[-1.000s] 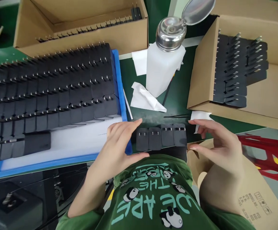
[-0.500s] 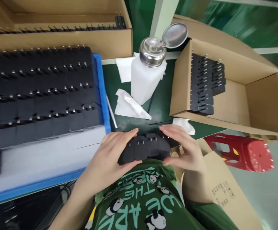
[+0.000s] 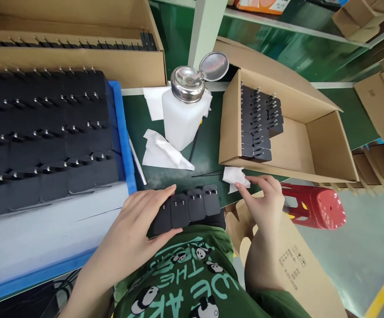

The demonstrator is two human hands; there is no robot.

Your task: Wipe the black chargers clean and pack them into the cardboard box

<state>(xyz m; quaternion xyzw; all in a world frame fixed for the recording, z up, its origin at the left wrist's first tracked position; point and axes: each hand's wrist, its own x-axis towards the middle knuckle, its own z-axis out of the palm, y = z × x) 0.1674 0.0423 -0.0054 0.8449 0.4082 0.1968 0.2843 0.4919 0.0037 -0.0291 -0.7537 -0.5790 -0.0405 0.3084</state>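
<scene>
Plugs (image 3: 179,211), four side by side, prongs up, at the near edge of the bench (image 3: 208,145), close to the green shirt (image 3: 170,274); row slightly stepped, the right pair set a bit farther out. Left hand (image 3: 135,221) grips the row's left end, thumb on the near side, forefinger on the far side, partly covering the endmost plug. Right hand (image 3: 266,198) is the change: half a second ago it was at the row's right end; now it is off the plugs and at the small wipe (image 3: 233,175), thumb and forefinger at the cloth's edge. Whether they pinch it yet, cannot tell. Reading: left alone now steadies the row, and the work seems to have turned from lining up plugs to the wipe. Wipe lies just below the right carton (image 3: 230,132), which holds more plugs along its left part. Bottle (image 3: 178,123) stands beyond the row, metal lid (image 3: 214,66) tipped up, larger wipe (image 3: 165,152) before it. Blue tray (image 3: 130,176), packed with plugs, at left; metal rod (image 3: 137,161) just beside its rim.
</scene>
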